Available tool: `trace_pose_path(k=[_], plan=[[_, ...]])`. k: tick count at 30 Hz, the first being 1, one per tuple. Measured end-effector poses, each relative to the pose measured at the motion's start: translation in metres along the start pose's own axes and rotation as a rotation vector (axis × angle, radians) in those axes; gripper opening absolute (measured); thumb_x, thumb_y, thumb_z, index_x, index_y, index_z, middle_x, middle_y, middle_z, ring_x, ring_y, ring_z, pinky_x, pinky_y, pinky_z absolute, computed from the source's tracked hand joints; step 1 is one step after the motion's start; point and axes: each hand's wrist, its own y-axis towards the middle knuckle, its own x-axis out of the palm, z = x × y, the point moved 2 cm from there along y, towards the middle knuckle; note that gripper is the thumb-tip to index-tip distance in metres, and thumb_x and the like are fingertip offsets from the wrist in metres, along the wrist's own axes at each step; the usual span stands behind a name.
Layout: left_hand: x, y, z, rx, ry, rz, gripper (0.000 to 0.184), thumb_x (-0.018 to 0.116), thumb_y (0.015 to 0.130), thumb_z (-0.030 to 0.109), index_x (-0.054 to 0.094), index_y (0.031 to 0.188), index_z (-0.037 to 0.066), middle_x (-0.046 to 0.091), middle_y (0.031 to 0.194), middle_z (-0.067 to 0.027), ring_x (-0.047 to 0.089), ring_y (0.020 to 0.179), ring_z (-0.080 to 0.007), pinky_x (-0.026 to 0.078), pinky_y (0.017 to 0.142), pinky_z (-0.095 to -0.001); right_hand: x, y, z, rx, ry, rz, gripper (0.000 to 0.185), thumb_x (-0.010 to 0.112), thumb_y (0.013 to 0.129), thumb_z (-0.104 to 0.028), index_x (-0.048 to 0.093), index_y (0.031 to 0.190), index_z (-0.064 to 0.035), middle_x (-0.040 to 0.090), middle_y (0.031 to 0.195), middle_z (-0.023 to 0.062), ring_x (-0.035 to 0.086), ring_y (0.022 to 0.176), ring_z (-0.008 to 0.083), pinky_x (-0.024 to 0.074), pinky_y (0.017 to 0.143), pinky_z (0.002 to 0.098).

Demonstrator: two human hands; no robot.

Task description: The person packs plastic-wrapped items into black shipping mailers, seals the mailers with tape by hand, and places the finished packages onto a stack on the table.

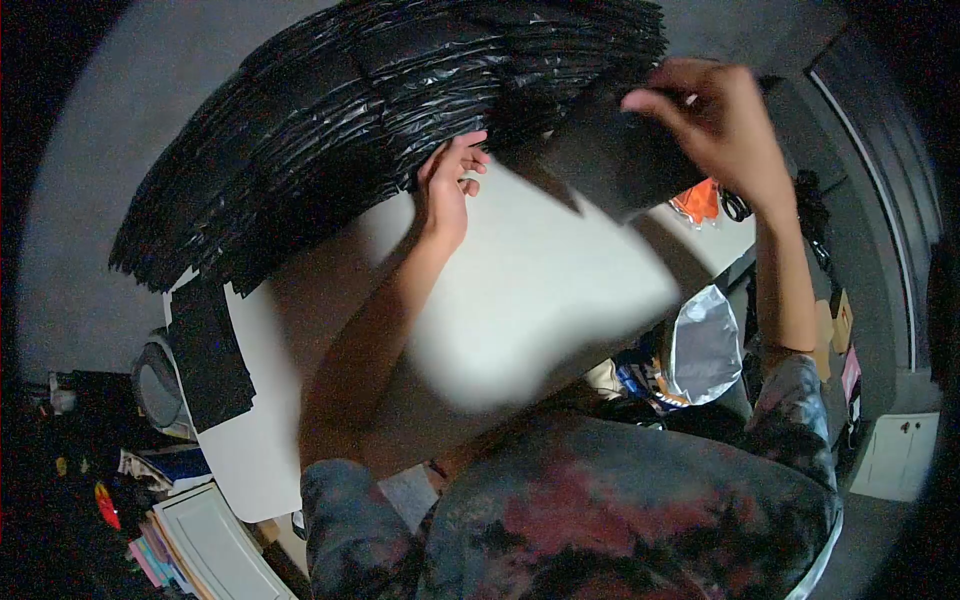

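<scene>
Stacks of thin black plastic bags (pixel 350 110) spread in a wide arc along the far side of the white table (pixel 540 290). My left hand (pixel 452 190) is at the near edge of these stacks, its fingers loosely bent and apart, with nothing seen in them. Up on the right, my right hand (pixel 715 115) pinches a flat black bag (pixel 620 150) between thumb and fingers. This bag hangs tilted over the table's far right part and is smeared by motion; its lower corner points toward me.
Flat black pieces (pixel 210 350) lie at the table's left end. An orange item (pixel 697 203) sits by the right edge. Below that edge is an open silver-lined bag (pixel 705 350). Books and folders (pixel 200 540) stand at lower left, near a round grey object (pixel 160 380).
</scene>
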Motion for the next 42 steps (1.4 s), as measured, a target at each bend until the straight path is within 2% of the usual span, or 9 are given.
trace_pose_path(k=[4, 8, 10, 12, 16, 18, 22, 31, 42], plan=[[-0.003, 0.005, -0.002, 0.071, 0.052, 0.045, 0.046, 0.048, 0.103, 0.045, 0.07, 0.115, 0.006, 0.064, 0.087, 0.0005, 0.052, 0.08, -0.0073, 0.034, 0.061, -0.0232, 0.029, -0.002, 0.004, -0.086, 0.001, 0.049, 0.034, 0.081, 0.088, -0.03, 0.076, 0.102, -0.0001, 0.076, 0.089, 0.014, 0.072, 0.078, 0.0229, 0.056, 0.074, 0.034], [-0.003, 0.002, 0.002, 0.07, 0.064, 0.137, 0.046, 0.048, 0.101, 0.047, 0.072, 0.111, 0.009, 0.065, 0.087, -0.0013, 0.053, 0.078, -0.0081, 0.033, 0.059, -0.0227, 0.047, -0.025, 0.052, 0.265, 0.407, 0.249, 0.052, 0.083, 0.087, -0.037, 0.072, 0.118, 0.0023, 0.076, 0.097, 0.0108, 0.07, 0.088, 0.0156, 0.0541, 0.079, 0.0307], [-0.007, 0.003, 0.004, 0.062, 0.128, 0.09, 0.044, 0.047, 0.1, 0.044, 0.071, 0.113, 0.01, 0.066, 0.089, -0.0011, 0.053, 0.078, -0.009, 0.032, 0.059, -0.023, 0.059, -0.035, 0.055, 0.355, 0.105, 0.165, 0.057, 0.083, 0.086, -0.04, 0.069, 0.121, 0.0025, 0.075, 0.103, 0.0147, 0.07, 0.094, 0.0184, 0.0537, 0.082, 0.0318], [-0.006, 0.005, 0.003, 0.03, 0.21, 0.031, 0.045, 0.046, 0.099, 0.044, 0.07, 0.116, 0.011, 0.066, 0.091, -0.0005, 0.052, 0.077, -0.0098, 0.032, 0.06, -0.0236, 0.066, -0.062, 0.061, 0.341, -0.061, -0.129, 0.052, 0.082, 0.086, -0.035, 0.066, 0.122, -0.0007, 0.066, 0.121, 0.0204, 0.066, 0.108, 0.0377, 0.0525, 0.091, 0.044], [0.024, -0.01, 0.01, 0.34, 0.634, -0.134, 0.035, 0.054, 0.098, 0.016, 0.064, 0.13, 0.004, 0.073, 0.121, -0.0078, 0.065, 0.1, -0.0169, 0.051, 0.082, -0.0308, 0.108, -0.08, 0.026, 0.184, -0.152, 0.003, 0.045, 0.073, 0.092, -0.024, 0.062, 0.126, 0.0033, 0.06, 0.133, 0.0264, 0.06, 0.119, 0.0461, 0.0497, 0.103, 0.0502], [0.052, -0.04, 0.024, 0.143, 0.993, -0.275, 0.049, 0.053, 0.092, 0.001, 0.054, 0.141, 0.0, 0.063, 0.136, -0.0245, 0.055, 0.132, -0.0416, 0.043, 0.113, -0.0431, 0.139, -0.086, 0.007, -0.005, 0.135, -0.143, 0.054, 0.062, 0.1, -0.031, 0.053, 0.139, 0.0051, 0.052, 0.146, 0.0275, 0.048, 0.137, 0.0456, 0.0394, 0.116, 0.0475], [0.063, -0.075, -0.005, 0.515, 1.368, -0.476, 0.062, 0.045, 0.092, 0.001, 0.03, 0.15, -0.015, 0.04, 0.15, -0.0385, 0.038, 0.142, -0.0515, 0.032, 0.12, -0.0524, 0.17, -0.106, 0.003, -0.094, 0.006, -0.381, 0.073, 0.056, 0.1, -0.037, 0.031, 0.154, 0.0059, 0.03, 0.161, 0.0285, 0.024, 0.152, 0.043, 0.0215, 0.125, 0.0548], [0.057, -0.075, -0.012, 0.418, 1.462, -0.482, 0.067, 0.043, 0.098, 0.008, 0.016, 0.156, -0.012, 0.026, 0.161, -0.0347, 0.024, 0.152, -0.0466, 0.022, 0.124, -0.0559, 0.178, -0.113, 0.005, -0.063, 0.006, -0.377, 0.078, 0.052, 0.099, -0.045, 0.029, 0.156, 0.0043, 0.026, 0.164, 0.0249, 0.022, 0.154, 0.0404, 0.0184, 0.125, 0.0536], [0.02, -0.056, -0.004, 0.458, 1.427, -0.605, 0.07, 0.054, 0.102, 0.03, 0.028, 0.156, -0.006, 0.027, 0.164, -0.0253, 0.02, 0.153, -0.046, 0.021, 0.124, -0.0565, 0.179, -0.111, 0.003, -0.057, -0.01, -0.366, 0.078, 0.051, 0.101, -0.045, 0.025, 0.16, -0.0008, 0.025, 0.166, 0.0212, 0.024, 0.153, 0.0406, 0.0205, 0.124, 0.0549]])
